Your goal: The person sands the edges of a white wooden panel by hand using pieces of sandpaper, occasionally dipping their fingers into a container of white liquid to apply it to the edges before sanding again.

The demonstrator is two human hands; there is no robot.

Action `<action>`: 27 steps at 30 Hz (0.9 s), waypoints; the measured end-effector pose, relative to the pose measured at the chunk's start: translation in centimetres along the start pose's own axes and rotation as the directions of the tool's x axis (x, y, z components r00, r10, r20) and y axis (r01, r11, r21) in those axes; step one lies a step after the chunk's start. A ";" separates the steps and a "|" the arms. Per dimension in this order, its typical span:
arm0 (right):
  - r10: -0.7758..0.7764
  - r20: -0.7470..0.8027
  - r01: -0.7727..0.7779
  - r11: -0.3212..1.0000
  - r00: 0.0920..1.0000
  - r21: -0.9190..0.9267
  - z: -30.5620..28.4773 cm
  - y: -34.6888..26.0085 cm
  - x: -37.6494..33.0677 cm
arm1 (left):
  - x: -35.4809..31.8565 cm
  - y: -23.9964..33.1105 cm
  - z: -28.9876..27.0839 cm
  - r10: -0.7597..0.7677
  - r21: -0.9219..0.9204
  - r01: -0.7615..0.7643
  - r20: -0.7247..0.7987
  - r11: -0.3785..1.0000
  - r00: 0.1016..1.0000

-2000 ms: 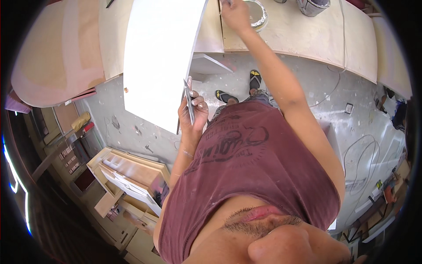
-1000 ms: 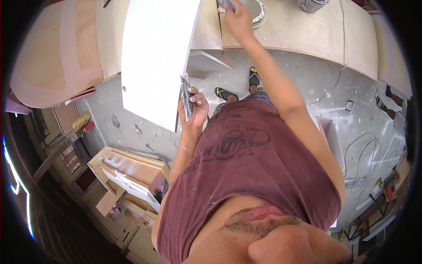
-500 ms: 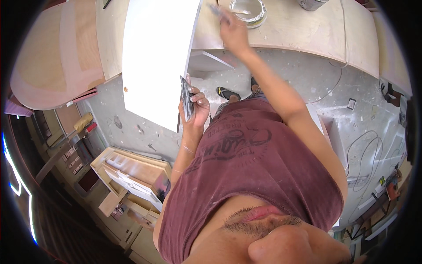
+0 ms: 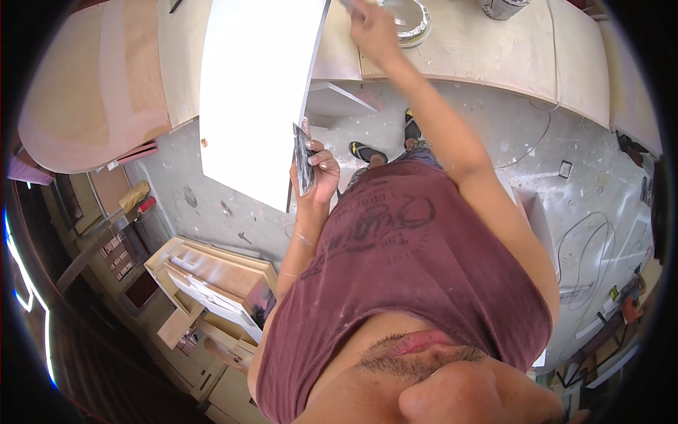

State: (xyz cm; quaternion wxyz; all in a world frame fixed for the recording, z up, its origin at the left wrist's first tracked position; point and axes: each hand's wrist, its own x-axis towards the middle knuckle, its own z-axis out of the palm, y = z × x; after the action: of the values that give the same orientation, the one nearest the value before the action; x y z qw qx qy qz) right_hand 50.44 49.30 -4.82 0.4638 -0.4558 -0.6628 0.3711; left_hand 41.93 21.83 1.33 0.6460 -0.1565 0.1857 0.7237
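A large white panel [image 4: 258,99] lies over the bench and juts out toward me. By its near right corner my left hand [image 4: 323,173] is closed around a flat dark scraper [image 4: 304,161] streaked with white, held close to the panel's edge. My right hand [image 4: 376,34] reaches to the far end of the panel's right edge, its fingers closed on a small grey tool [image 4: 346,3]. Motion blur and the top of the picture hide most of that tool, so its kind is unclear. Just right of this hand, a round tub [image 4: 424,32] with a silvery foil-like lining rests on the bench.
The pale wooden bench [image 4: 480,56] curves across the far side, with a grey bucket [image 4: 503,7] and a cable [image 4: 554,49] on it. Another white board [image 4: 335,99] stands below the bench. Wooden drawer frames [image 4: 212,283] sit at the lower left; looped cable [image 4: 593,247] lies on the floor at right.
My right hand has moved slightly farther away, taking the grey tool mostly out of the picture. The left hand keeps its hold on the scraper, almost still.
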 end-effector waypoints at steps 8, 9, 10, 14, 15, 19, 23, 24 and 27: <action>0.024 0.197 -0.066 0.975 0.980 0.210 -0.5 -1.4 -7.9 | 0.3 0.0 -0.1 -0.008 -0.043 0.008 0.009 0.999 1.000; 0.073 0.143 -0.101 0.975 0.987 0.198 -0.9 -0.9 -6.6 | 0.1 -0.1 -0.1 0.000 -0.044 0.000 0.007 0.999 1.000; 0.118 0.090 -0.133 0.973 0.989 0.187 -1.3 -0.6 -4.3 | 0.0 -0.1 -0.2 0.015 -0.032 -0.015 0.005 0.999 1.000; -0.031 -0.258 0.113 0.944 0.966 0.309 -1.8 1.8 4.1 | 0.2 0.3 -1.7 -0.014 -0.052 0.019 0.092 0.998 0.996; 0.500 0.132 -0.504 0.864 0.856 -0.002 -2.2 8.2 5.4 | 0.4 -0.2 -1.3 -0.040 -0.037 0.044 0.109 0.998 0.993; -0.003 -0.014 0.004 0.998 1.000 0.063 4.0 2.7 3.3 | -0.7 1.3 -2.4 0.029 -0.103 -0.032 -0.027 0.994 0.999; 0.065 -0.028 -0.059 0.982 0.997 0.177 1.4 -1.4 -2.2 | 1.5 1.4 -0.8 -0.028 -0.037 0.027 -0.028 0.999 0.999; 0.057 -0.051 -0.048 0.987 0.997 0.151 0.4 -1.5 -3.0 | 2.6 1.6 -1.2 -0.059 -0.043 0.058 -0.012 0.997 0.998; 0.152 0.300 -0.242 0.926 0.942 0.290 -2.3 -4.4 -4.6 | 0.7 1.6 0.1 -0.039 -0.018 0.039 0.046 0.999 0.998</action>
State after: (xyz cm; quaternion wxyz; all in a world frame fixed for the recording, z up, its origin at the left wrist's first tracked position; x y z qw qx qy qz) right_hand 52.14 43.75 -1.35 0.3966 -0.3832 -0.6009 0.5786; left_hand 40.22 22.30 1.17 0.6626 -0.1494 0.1609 0.7160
